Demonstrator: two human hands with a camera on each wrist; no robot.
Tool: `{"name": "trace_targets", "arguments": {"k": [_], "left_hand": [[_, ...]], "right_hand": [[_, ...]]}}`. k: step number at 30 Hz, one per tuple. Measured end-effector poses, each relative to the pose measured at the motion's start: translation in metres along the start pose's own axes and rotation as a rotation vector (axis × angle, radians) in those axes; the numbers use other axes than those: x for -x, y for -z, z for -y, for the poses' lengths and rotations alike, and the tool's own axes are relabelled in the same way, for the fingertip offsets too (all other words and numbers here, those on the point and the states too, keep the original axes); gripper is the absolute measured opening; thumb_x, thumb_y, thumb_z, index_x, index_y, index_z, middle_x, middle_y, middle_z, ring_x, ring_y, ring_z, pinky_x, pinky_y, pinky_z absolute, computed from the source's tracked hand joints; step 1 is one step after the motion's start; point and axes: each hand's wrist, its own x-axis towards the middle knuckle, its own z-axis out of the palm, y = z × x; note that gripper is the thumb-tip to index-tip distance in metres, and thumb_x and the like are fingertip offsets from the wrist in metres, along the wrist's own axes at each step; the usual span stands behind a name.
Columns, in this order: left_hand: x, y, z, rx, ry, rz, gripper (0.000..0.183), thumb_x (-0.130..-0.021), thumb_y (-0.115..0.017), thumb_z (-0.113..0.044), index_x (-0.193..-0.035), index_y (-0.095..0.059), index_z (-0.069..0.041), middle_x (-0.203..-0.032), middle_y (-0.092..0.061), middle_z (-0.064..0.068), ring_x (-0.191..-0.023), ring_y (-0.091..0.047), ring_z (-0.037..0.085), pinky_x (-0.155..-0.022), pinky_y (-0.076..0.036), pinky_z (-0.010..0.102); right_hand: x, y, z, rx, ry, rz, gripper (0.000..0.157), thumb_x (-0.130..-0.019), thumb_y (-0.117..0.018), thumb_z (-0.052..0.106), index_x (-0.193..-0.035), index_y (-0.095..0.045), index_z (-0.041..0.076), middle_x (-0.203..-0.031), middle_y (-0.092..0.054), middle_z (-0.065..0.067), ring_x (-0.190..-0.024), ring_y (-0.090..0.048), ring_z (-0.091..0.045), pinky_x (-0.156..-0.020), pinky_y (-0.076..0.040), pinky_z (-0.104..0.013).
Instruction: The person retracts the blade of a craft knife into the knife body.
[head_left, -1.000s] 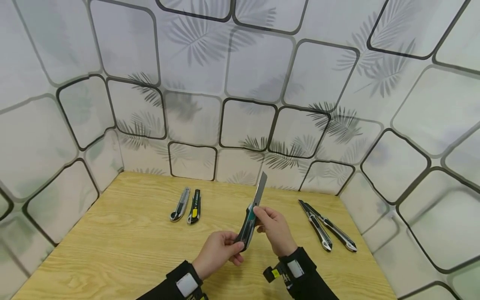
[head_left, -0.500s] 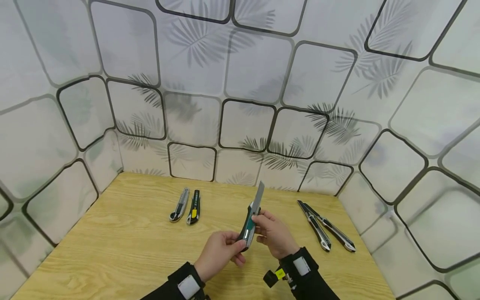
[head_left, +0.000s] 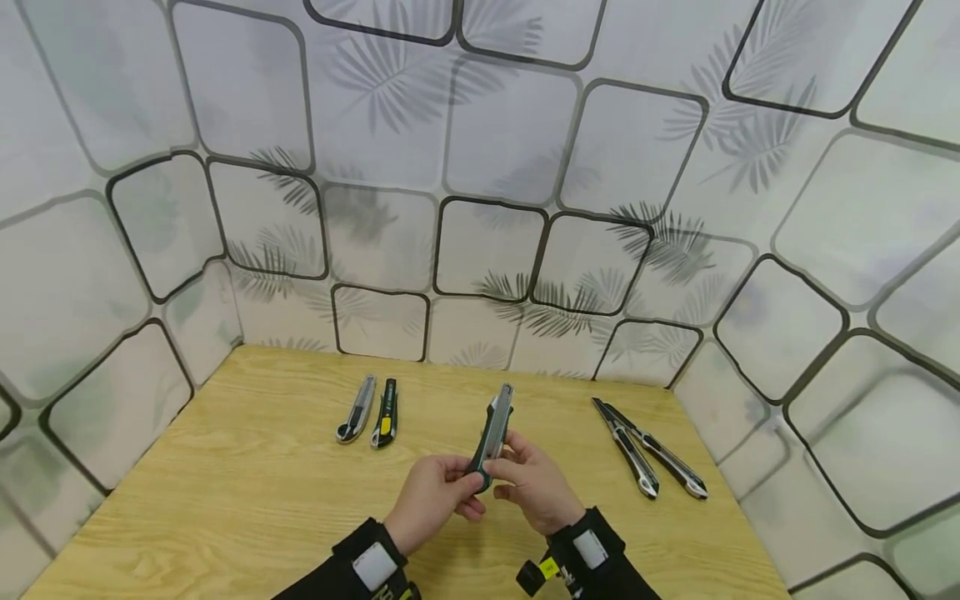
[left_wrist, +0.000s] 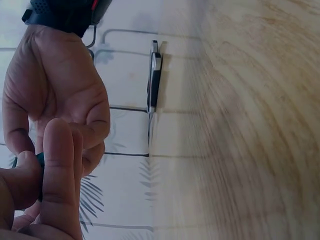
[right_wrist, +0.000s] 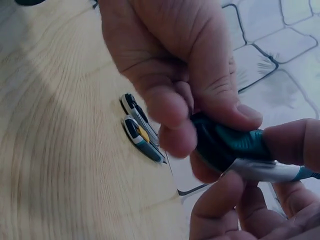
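In the head view, a green-and-black utility knife (head_left: 495,429) with a silver channel is held tilted above the table's middle, and no long blade sticks out of its upper end. My left hand (head_left: 431,498) pinches the lower end of its handle between thumb and fingers. My right hand (head_left: 538,487) is at the knife's right side, its thumb on the lower handle close to the left thumb and its fingers behind. The right wrist view shows the green handle end (right_wrist: 235,142) between fingers of both hands. Fingers cover most of the knife in the left wrist view.
On the wooden table (head_left: 285,483), a grey utility knife (head_left: 358,408) and a black one with a yellow slider (head_left: 386,417) lie at the left. Two silver-black utility knives, one nearer (head_left: 636,458) and one outer (head_left: 666,458), lie at the right. Patterned wall cloth (head_left: 382,325) surrounds the table.
The long blade that stuck out of the knife has slid back into the handle. My right thumb has moved down the handle toward the left hand, which stays at the lower end.
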Motion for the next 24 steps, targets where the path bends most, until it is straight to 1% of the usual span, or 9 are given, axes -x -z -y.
{"name": "trace_targets", "arguments": {"k": [2,6,8,10,12,14,16,19,24], "left_hand": [[0.0,0.0,-0.002,-0.002,-0.003,-0.001,0.028,-0.105,-0.067,-0.006,-0.128,-0.069,0.01,-0.102,-0.079,0.017,-0.075,-0.078,0.017,-0.071,-0.067,0.036],[-0.001,0.0,-0.003,-0.014,-0.016,0.013,0.03,-0.105,-0.068,-0.01,-0.13,-0.069,0.008,-0.102,-0.079,0.014,-0.077,-0.079,0.018,-0.072,-0.067,0.037],[-0.001,0.0,-0.002,-0.075,-0.04,0.0,0.032,-0.104,-0.071,-0.013,-0.13,-0.069,0.007,-0.104,-0.078,0.013,-0.077,-0.078,0.018,-0.07,-0.066,0.036],[0.0,0.0,0.0,-0.201,-0.081,-0.046,0.038,-0.101,-0.077,-0.019,-0.13,-0.069,0.004,-0.108,-0.076,0.012,-0.076,-0.074,0.016,-0.065,-0.064,0.032],[0.0,-0.001,0.001,-0.375,-0.134,-0.107,0.045,-0.096,-0.083,-0.028,-0.128,-0.071,0.0,-0.11,-0.074,0.009,-0.078,-0.068,0.012,-0.063,-0.058,0.027],[-0.001,-0.004,0.002,-0.537,-0.181,-0.167,0.048,-0.091,-0.088,-0.037,-0.123,-0.073,-0.004,-0.107,-0.072,0.006,-0.078,-0.061,0.012,-0.061,-0.051,0.025],[-0.003,-0.006,0.002,-0.647,-0.221,-0.205,0.047,-0.088,-0.09,-0.04,-0.116,-0.075,-0.006,-0.101,-0.072,0.003,-0.08,-0.059,0.011,-0.063,-0.049,0.024],[-0.006,-0.006,0.002,-0.67,-0.23,-0.212,0.037,-0.089,-0.089,-0.035,-0.107,-0.076,-0.005,-0.093,-0.073,0.002,-0.078,-0.061,0.01,-0.063,-0.051,0.024],[-0.02,0.007,0.003,-0.631,-0.146,-0.225,0.029,-0.089,-0.086,-0.022,-0.103,-0.075,0.001,-0.083,-0.073,0.003,-0.065,-0.06,0.011,-0.055,-0.049,0.026]], "right_hand": [[0.0,0.0,0.0,-0.001,0.009,-0.003,0.051,-0.104,-0.067,0.014,-0.152,-0.05,0.004,-0.106,-0.067,0.003,-0.096,-0.062,-0.014,-0.083,-0.05,-0.031],[-0.001,0.001,0.0,0.006,0.028,-0.025,0.047,-0.105,-0.066,0.016,-0.148,-0.052,0.001,-0.109,-0.07,0.002,-0.095,-0.063,-0.014,-0.084,-0.05,-0.031],[-0.002,0.001,-0.001,0.036,0.038,-0.054,0.044,-0.106,-0.067,0.019,-0.143,-0.055,-0.001,-0.108,-0.071,0.002,-0.094,-0.064,-0.013,-0.083,-0.051,-0.031],[-0.003,0.001,-0.002,0.079,0.046,-0.09,0.043,-0.106,-0.069,0.023,-0.14,-0.059,-0.001,-0.107,-0.072,0.001,-0.091,-0.064,-0.013,-0.081,-0.052,-0.03],[-0.004,-0.001,-0.004,0.134,0.056,-0.126,0.042,-0.106,-0.07,0.024,-0.137,-0.062,-0.002,-0.106,-0.073,-0.001,-0.09,-0.064,-0.014,-0.078,-0.053,-0.029],[-0.006,-0.003,-0.006,0.184,0.062,-0.146,0.041,-0.106,-0.07,0.025,-0.135,-0.064,-0.003,-0.106,-0.074,-0.004,-0.09,-0.065,-0.014,-0.076,-0.055,-0.028],[-0.007,-0.005,-0.007,0.226,0.068,-0.154,0.039,-0.106,-0.069,0.024,-0.135,-0.066,-0.003,-0.107,-0.074,-0.006,-0.089,-0.064,-0.014,-0.075,-0.055,-0.027],[-0.009,-0.008,-0.008,0.27,0.066,-0.145,0.038,-0.107,-0.068,0.023,-0.135,-0.067,-0.003,-0.108,-0.075,-0.008,-0.088,-0.064,-0.014,-0.075,-0.056,-0.028],[-0.007,-0.008,-0.01,0.315,0.049,-0.116,0.049,-0.108,-0.065,0.024,-0.147,-0.058,-0.006,-0.12,-0.075,-0.014,-0.091,-0.066,-0.014,-0.077,-0.056,-0.031]]}}
